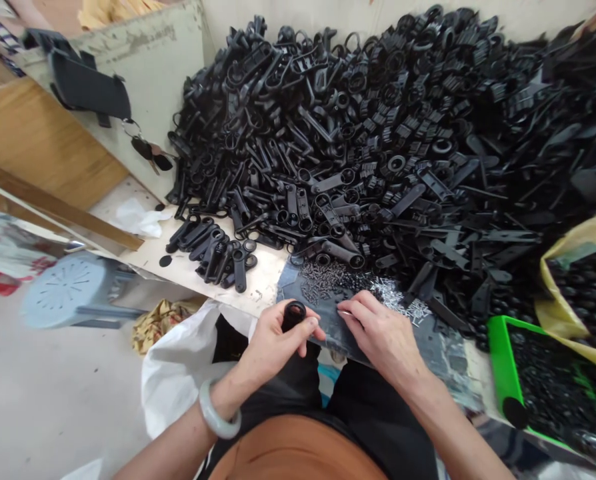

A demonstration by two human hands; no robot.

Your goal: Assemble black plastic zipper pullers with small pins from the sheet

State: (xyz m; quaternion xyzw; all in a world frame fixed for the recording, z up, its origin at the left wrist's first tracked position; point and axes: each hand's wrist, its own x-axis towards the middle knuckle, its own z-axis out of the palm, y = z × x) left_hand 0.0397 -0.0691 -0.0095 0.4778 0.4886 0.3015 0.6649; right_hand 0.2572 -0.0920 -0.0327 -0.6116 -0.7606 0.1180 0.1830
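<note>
By the worktable (255, 283), the left hand (274, 339) cradles a black part (291, 322).

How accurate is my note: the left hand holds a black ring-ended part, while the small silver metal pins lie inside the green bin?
One point is wrong: the head view shows the silver metal pins on the dark sheet beyond the right hand, not inside the green bin. The left hand does hold a black ring-ended part.

Gap between left and right fingers (362, 311); black heap (348, 133) beyond
</note>
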